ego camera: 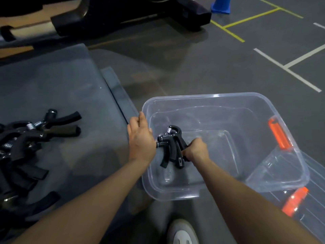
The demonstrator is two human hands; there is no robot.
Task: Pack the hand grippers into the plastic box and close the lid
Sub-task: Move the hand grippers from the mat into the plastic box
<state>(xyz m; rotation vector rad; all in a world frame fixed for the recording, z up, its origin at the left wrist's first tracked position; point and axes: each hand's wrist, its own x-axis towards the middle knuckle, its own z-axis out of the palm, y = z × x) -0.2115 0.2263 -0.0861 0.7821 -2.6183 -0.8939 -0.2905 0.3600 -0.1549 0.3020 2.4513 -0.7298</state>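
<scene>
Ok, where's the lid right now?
In the head view the lid lies on the floor at lower right, partly under the box, its orange latch showing beside the right forearm.

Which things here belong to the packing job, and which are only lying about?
For the job: the hand grippers held by the right hand in the plastic box; the pile of hand grippers on the grey mat; the lid; the left hand steadying the rim.

Lying about: blue cone; black machine base.

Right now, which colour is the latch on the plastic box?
Orange latch, clearest in the head view.
</scene>
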